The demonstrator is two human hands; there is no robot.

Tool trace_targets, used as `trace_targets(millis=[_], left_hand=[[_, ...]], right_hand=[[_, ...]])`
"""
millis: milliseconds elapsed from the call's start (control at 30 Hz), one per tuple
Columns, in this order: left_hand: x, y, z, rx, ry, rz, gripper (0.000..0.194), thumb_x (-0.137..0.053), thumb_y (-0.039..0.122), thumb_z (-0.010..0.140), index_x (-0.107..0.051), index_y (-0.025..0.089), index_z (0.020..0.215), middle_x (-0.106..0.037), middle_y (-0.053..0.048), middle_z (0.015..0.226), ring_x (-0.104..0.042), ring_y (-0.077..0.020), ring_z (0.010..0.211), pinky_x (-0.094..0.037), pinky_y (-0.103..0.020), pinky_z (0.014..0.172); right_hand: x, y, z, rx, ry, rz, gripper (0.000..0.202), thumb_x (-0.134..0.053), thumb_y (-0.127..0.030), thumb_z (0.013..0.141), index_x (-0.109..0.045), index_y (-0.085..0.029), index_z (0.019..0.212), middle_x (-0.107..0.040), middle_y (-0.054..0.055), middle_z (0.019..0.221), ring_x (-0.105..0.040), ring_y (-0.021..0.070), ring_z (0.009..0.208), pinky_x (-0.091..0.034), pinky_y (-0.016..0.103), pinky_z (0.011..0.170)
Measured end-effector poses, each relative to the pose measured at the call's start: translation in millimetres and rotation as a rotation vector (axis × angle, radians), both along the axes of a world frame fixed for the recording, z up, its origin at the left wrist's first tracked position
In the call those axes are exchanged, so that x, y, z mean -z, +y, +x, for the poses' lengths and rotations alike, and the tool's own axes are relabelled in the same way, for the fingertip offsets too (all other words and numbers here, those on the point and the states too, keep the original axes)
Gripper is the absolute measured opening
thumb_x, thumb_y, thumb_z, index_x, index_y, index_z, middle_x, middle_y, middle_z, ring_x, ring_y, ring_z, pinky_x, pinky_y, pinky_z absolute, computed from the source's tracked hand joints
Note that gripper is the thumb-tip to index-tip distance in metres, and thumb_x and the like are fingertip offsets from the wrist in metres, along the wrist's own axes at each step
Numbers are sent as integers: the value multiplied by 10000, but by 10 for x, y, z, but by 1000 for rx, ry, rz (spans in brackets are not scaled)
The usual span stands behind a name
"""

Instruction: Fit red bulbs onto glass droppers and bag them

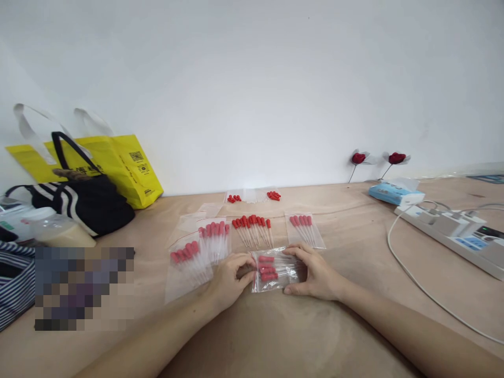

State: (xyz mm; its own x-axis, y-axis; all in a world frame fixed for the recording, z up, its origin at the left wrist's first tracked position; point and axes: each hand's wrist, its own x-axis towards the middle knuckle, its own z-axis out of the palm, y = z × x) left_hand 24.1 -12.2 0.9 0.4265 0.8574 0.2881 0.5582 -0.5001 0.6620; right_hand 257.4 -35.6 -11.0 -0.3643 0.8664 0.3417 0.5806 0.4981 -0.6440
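A clear zip bag [289,273] lies sideways in front of me, with several red-bulbed droppers [268,269] inside, their bulbs to the left. My left hand [230,281] pinches the bag's left edge, at the red zip line. Around the right end curls my right hand [321,275], thumb below and fingers above, gripping it. Just behind are several loose droppers [254,223] in a fan, bulbs away from me. Filled bags of droppers lie to the left [214,236], closer in beside my left wrist [189,257], and to the right [305,228].
By the wall lies a clear bag [250,196] with small red bulbs [274,196]. A yellow bag [136,168], black bag [104,205] and jar [59,231] stand left. Right are a tissue pack [396,194], power strip [452,236] and trailing white cable [413,278].
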Motion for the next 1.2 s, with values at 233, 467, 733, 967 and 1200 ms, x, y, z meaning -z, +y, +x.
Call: trace_targets(millis=[233,467,733,967,1200], left_hand=[[-40,5,-1,120,38,-38,161,-535,186,710,-672,229,784,-669,-13,798,-547,-180,729,-414,-282,672],[-265,404,-55,-23,200,59,161,-506,283,745,-619,170,759,-625,-22,696,-556,-151,625,-427,-241,584],[-328,1163,628,-134,464,187,258,-590,387,702,-642,173,835,-550,-106,1008,-420,-299,1043,-296,-438,889],[-268,1388,892,-183,611,95,279,-614,403,714,-628,131,775,-497,-134,1130,-372,-337,1114,-275,-526,896],[-333,1435,946,-188,496,-4,283,-481,279,854,-488,149,1105,-517,-78,1102,-545,-187,915,-470,-384,763]], right_hand=[[16,15,18,-24,-10,10,677,-718,-435,533,-482,-187,1117,-470,95,1103,-465,247,1035,-388,395,878],[20,21,18,-26,-8,-10,680,-719,-440,534,-482,-190,1120,-470,93,1105,-461,243,1035,-387,390,881],[9,25,17,-39,-24,-5,684,-718,-442,539,-479,-169,1119,-462,97,1095,-455,231,1026,-389,377,878],[9,36,16,-40,-42,15,703,-718,-456,532,-475,-161,1122,-477,103,1084,-464,233,1009,-395,371,867],[32,44,12,-29,-25,27,722,-721,-466,522,-478,-154,1126,-472,108,1084,-464,238,1009,-390,379,871]])
